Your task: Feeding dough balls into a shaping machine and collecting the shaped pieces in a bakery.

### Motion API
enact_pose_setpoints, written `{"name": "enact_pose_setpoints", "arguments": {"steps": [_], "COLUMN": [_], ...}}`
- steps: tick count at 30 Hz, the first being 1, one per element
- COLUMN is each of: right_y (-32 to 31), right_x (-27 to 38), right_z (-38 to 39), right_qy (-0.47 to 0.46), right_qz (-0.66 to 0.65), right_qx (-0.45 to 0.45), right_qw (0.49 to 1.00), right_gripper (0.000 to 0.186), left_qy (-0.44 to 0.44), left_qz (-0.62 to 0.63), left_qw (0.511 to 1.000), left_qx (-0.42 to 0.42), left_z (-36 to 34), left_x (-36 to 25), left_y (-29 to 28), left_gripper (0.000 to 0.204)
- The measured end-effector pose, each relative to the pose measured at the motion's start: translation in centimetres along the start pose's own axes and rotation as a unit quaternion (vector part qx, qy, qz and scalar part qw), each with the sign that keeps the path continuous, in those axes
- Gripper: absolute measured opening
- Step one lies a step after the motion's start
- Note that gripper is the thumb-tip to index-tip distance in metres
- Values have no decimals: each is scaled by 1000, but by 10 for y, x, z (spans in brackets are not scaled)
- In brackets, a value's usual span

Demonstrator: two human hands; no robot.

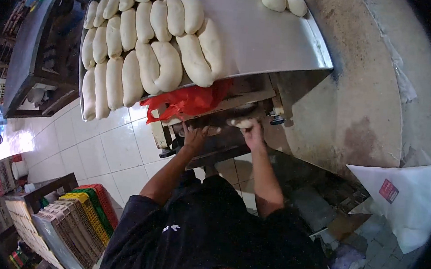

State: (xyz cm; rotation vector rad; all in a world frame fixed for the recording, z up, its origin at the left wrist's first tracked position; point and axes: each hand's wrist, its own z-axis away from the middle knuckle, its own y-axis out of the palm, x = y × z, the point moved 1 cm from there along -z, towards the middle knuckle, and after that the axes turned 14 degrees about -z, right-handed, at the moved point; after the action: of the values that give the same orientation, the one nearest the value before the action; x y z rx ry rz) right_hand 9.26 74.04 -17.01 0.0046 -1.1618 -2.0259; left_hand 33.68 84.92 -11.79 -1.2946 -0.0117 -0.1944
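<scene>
Pale, soft dough is what the right hand (252, 133) holds: a small elongated lump of raw dough (241, 122) with its long axis running left to right, lying just under the front edge of the curved stainless-steel tray (273, 38). The right hand's fingers (250, 127) are curled over the lump's right end, so most of the lump sticks out to the left of them, toward the other hand. The left hand (194, 137) lies to the left of the lump and a little nearer the body, apart from it, fingers spread flat on the dark machine ledge (225, 145). The right hand is the nearer one, already on the dough. Beyond the lump, on the tray, lie rows of long white dough rolls (152, 43). A crumpled red plastic bag (187, 102) hangs below the tray's edge, left of the lump. White floor tiles (108, 146) lie farther left.
</scene>
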Motion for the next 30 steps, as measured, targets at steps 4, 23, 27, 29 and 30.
{"name": "enact_pose_setpoints", "arguments": {"steps": [4, 23, 27, 29, 30], "right_y": [30, 565, 592, 575, 558], "right_x": [2, 91, 71, 60, 60], "right_z": [100, 55, -46, -73, -73], "right_qy": [-18, -580, -553, -473, -522], "right_qz": [-171, 190, 375, 491, 521], "right_qx": [-56, 381, 309, 269, 196], "right_qw": [984, 695, 677, 681, 647], "right_gripper": [34, 87, 89, 89, 87], "left_qy": [-6, -27, -102, -126, -125], "left_qz": [137, 651, 738, 763, 766], "left_qw": [976, 623, 547, 532, 531], "left_qx": [169, -433, -382, -345, -339], "left_z": [8, 149, 164, 166, 165], "left_x": [5, 128, 119, 111, 108], "left_y": [-2, -297, -253, -236, -230], "left_gripper": [46, 63, 66, 67, 66]}}
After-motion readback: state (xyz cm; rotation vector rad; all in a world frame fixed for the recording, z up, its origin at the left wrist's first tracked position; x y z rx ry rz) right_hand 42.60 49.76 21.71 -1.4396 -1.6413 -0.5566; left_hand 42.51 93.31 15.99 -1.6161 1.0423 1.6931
